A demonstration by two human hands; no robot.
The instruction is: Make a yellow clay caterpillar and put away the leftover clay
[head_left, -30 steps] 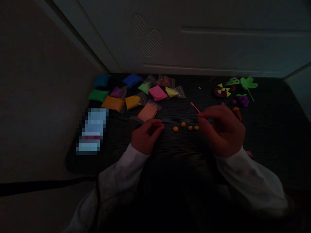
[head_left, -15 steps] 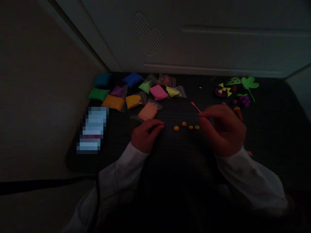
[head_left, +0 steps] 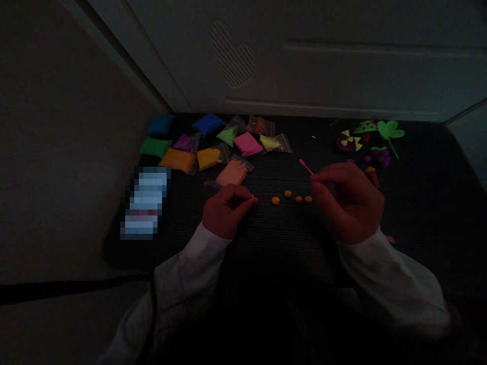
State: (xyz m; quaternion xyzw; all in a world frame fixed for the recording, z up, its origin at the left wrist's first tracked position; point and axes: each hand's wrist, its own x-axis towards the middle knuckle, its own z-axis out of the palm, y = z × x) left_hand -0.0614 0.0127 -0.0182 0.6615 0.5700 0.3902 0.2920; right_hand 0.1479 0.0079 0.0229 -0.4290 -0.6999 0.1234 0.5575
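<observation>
Right hand pinched, thumb and forefinger closed on slim pink tool, flat tip pointing up-left. Left hand curled, thumb and fingertips nearly meeting; tiny pale speck at tips, can't tell if gripped. Four small orange balls sit on dark surface between hands, rightmost just beside right thumb; gap between left fingertips and leftmost ball. Peach bag just beyond left hand. Far edge runs along pale panel; left edge near pixelated screen; near edge lost in dark.
</observation>
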